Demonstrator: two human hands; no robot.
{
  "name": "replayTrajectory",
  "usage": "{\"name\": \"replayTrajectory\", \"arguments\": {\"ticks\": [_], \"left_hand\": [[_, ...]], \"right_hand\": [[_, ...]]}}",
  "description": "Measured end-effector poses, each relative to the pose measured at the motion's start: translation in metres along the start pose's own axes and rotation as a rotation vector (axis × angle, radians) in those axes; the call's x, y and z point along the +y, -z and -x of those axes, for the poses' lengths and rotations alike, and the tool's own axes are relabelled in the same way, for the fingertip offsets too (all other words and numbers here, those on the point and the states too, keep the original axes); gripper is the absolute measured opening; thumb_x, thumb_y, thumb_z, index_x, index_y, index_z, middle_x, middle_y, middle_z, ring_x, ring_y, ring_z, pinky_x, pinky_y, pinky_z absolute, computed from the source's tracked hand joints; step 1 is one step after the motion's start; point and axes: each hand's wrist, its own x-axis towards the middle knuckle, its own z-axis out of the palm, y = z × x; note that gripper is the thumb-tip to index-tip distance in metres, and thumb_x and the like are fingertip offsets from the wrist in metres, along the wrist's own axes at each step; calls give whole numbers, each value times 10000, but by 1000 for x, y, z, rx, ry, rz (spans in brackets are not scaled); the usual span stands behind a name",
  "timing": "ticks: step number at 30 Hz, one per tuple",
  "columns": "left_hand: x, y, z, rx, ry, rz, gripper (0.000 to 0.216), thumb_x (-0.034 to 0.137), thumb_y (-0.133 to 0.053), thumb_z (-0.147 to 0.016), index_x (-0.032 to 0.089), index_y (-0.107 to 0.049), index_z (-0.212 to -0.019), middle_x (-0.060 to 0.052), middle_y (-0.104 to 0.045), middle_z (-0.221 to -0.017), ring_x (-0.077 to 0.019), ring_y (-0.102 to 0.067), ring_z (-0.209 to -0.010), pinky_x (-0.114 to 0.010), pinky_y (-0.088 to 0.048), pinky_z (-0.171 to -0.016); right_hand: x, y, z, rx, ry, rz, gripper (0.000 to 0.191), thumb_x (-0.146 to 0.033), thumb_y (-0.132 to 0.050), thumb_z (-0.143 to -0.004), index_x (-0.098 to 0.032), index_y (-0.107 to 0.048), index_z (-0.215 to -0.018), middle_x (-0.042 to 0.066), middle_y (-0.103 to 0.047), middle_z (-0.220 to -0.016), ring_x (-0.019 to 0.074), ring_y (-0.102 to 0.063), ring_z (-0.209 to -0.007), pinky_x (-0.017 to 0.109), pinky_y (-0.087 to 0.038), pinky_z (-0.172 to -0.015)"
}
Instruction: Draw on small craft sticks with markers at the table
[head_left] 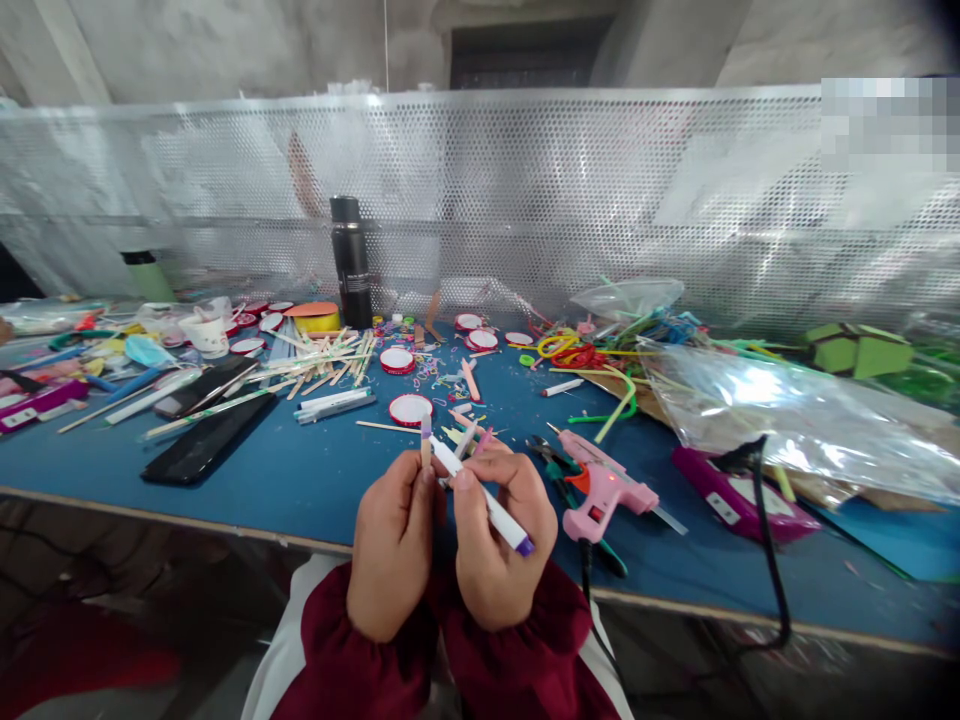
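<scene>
"If judged from the head view alone, where to place the stick (426,432)?"

"At the near side of the blue table (322,470), in front of the body. Pinched low by thumb and fingers of the left hand (386,550), closed right onto the wood."

"And at the right hand (487,570)?"

"Closed likewise, around the barrel of a white marker (501,517). Purple end toward the person, opposite end directed at the stick. Unable to tell whether touching or just beside."

"Progress?"

"Judged partial. Done, so far as visible: a purple patch near the upper end of the stick. Apparently left: plain wood just below. Lower end hidden behind fingers and far face out of sight, hence not assessed."

"Anything further nearby?"

"Recorded on the table: to the left, a heap of pale sticks (330,360); just beyond the hands, a red-rimmed disc (411,408); to the right, a pink glue gun (600,490), untouched."
</scene>
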Motion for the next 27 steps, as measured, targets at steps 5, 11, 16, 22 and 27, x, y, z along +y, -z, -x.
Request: {"name": "replayTrajectory", "arguments": {"ticks": [5, 11, 16, 22, 27], "left_hand": [[0, 0, 0, 1, -8, 4, 344, 440, -427, -1063, 202, -556, -850, 23, -524, -733, -137, -462, -672, -263, -345, -630], [0, 0, 0, 0, -6, -1, 349, 440, -426, -1063, 200, -558, -847, 21, -535, -736, -136, -468, -677, -260, -338, -622], [0, 0, -1, -1, -3, -2, 346, 439, -422, -1065, 199, -563, -860, 28, -525, -726, -133, -461, -668, -259, -343, -626], [-2, -1, 0, -3, -2, 7, 340, 441, -426, -1065, 199, -563, -872, 22, -536, -739, -135, -471, -682, -263, -347, -632], [-2, 0, 0, 1, -9, 21, 343, 444, -433, -1063, 200, -559, -857, 25, -523, -726, -136, -465, -680, -263, -340, -626]], "right_hand": [[-1, 0, 0, -7, 14, 6, 83, -181, -600, -925, -218, -606, -850, -1, -619, -787, 173, -628, -765, 379, -528, -819], [-1, 0, 0, -12, 7, 17, 85, -178, -596, -927, -214, -607, -852, -1, -613, -791, 168, -622, -768, 357, -519, -791], [0, 1, 0, 4, -9, -1, 73, -176, -598, -929, -217, -603, -869, -10, -606, -803, 159, -617, -772, 342, -511, -793], [0, 1, 1, 0, -1, -3, 84, -164, -600, -922, -220, -602, -858, -18, -605, -795, 154, -615, -768, 332, -501, -799], [0, 1, 0, -24, 9, 1, 91, -161, -602, -917, -218, -605, -845, -16, -614, -796, 156, -619, -771, 339, -497, -812]]}}
